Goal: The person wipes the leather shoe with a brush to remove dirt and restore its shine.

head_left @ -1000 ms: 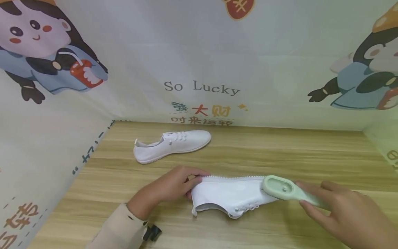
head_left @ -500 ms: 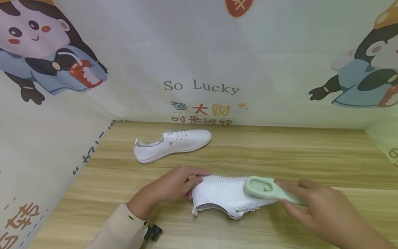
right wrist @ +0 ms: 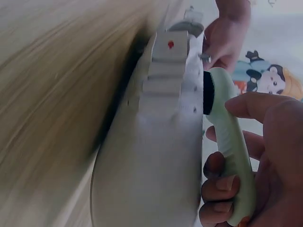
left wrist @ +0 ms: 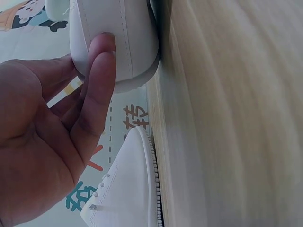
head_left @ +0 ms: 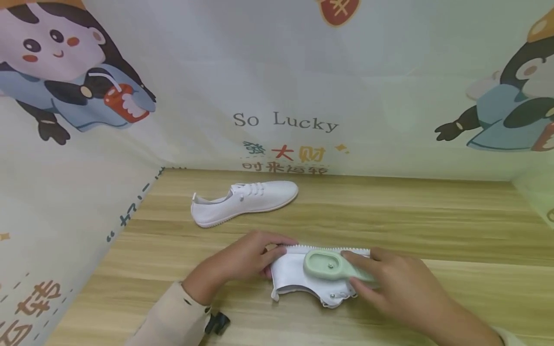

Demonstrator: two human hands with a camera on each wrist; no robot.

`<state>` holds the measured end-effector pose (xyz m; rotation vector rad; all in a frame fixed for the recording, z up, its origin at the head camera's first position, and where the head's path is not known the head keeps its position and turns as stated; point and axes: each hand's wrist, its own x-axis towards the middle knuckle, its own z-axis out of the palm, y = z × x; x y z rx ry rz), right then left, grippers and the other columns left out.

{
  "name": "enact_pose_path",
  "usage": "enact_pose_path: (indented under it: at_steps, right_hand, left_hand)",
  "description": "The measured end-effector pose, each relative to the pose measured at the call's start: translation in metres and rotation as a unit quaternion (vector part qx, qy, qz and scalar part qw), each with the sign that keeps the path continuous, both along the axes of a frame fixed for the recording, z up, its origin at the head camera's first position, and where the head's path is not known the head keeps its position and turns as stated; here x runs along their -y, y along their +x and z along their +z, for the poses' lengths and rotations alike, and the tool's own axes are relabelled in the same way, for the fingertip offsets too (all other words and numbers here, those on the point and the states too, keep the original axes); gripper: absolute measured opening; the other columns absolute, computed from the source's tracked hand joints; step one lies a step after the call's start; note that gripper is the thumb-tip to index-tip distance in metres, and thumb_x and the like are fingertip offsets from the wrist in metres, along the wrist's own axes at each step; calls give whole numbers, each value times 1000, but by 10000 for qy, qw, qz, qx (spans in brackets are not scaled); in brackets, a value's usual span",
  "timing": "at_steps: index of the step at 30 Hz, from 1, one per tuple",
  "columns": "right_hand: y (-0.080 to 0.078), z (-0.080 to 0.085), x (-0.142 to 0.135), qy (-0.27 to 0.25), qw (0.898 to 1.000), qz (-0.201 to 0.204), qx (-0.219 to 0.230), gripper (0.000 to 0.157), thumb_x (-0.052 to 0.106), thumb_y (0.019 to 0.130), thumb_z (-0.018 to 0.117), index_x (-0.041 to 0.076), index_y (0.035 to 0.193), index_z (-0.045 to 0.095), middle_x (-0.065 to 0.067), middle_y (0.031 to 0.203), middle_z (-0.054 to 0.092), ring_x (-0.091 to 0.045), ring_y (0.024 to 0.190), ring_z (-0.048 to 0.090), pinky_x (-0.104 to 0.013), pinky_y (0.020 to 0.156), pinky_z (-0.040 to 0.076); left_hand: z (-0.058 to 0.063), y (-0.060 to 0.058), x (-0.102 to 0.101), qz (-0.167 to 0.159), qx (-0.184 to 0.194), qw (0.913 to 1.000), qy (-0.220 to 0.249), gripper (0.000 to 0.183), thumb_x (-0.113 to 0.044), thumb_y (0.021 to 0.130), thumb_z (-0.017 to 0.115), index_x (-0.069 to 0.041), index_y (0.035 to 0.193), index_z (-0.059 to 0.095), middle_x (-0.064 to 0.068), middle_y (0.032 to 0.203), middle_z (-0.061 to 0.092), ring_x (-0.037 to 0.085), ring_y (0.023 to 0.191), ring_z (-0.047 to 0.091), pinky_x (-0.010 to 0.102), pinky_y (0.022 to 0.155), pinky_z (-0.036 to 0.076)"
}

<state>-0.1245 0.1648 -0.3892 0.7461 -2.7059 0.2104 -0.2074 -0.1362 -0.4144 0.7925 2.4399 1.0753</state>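
A white lace-up shoe (head_left: pixel 289 271) lies on its side on the wooden tabletop, sole edge away from me and opening towards me. My left hand (head_left: pixel 240 259) grips its heel between thumb and fingers; the left wrist view shows fingertips on the heel (left wrist: pixel 135 33). In my right hand (head_left: pixel 409 286) is a light green brush (head_left: pixel 321 265), its head lying over the upturned side of the shoe. Dark bristles (right wrist: pixel 208 92) meet that side in the right wrist view, where fingers curl round the handle (right wrist: pixel 239 165). The right hand hides the toe in the head view.
A second white shoe (head_left: pixel 268 198) stands upright farther back, toe to the right. Behind it rises a pale printed cloth (head_left: pixel 389 96), which also covers the left side. A small black object (head_left: pixel 218 323) shows beside the left sleeve (head_left: pixel 169 319).
The right hand has drawn the brush leftward along the shoe, from near the toe to the middle of the side. The left hand stays at the heel. The view has shifted slightly.
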Motion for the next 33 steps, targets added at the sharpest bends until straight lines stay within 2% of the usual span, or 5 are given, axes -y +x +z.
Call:
enact_pose_path:
  at_steps: [7, 10, 19, 26, 33]
  right_hand:
    - [-2, -5, 16, 151, 9996, 221, -107, 43, 42, 83, 77, 33, 125, 70, 7, 77, 56, 0, 53, 37, -23, 48, 35]
    - [-2, -5, 17, 202, 9995, 203, -166, 44, 43, 83, 77, 34, 125, 70, 7, 77, 56, -1, 53, 37, -23, 47, 34]
    - [2, -1, 7, 69, 9998, -139, 103, 44, 43, 83, 77, 33, 125, 70, -6, 94, 71, -17, 68, 66, -36, 56, 51]
    - [9, 5, -17, 39, 9988, -477, 141, 43, 41, 82, 77, 33, 124, 71, 7, 80, 62, -2, 58, 40, -24, 50, 34]
    - [15, 10, -40, 29, 9964, -774, 349, 43, 40, 82, 79, 30, 123, 72, 2, 86, 68, -5, 58, 44, -28, 49, 38]
  left_hand:
    - [0, 1, -1, 15, -11, 10000, 6, 29, -19, 104, 55, -20, 131, 67, 1, 84, 69, 15, 54, 64, 27, 51, 53]
    - [-1, 1, -2, 15, -61, 10000, -27, 30, -19, 104, 54, -21, 131, 66, 0, 86, 69, 14, 54, 64, 27, 51, 52]
    - [0, 1, 1, -8, -69, 10000, -71, 29, -18, 104, 54, -20, 130, 67, -1, 82, 69, 15, 54, 65, 27, 51, 52]
    - [0, 0, 0, 5, -63, 9999, -97, 30, -18, 104, 55, -20, 131, 66, -2, 76, 68, 15, 54, 65, 27, 51, 52]
    - [0, 2, -1, -14, 18, 10000, -79, 30, -19, 104, 53, -20, 131, 66, -2, 77, 69, 16, 56, 66, 28, 52, 53]
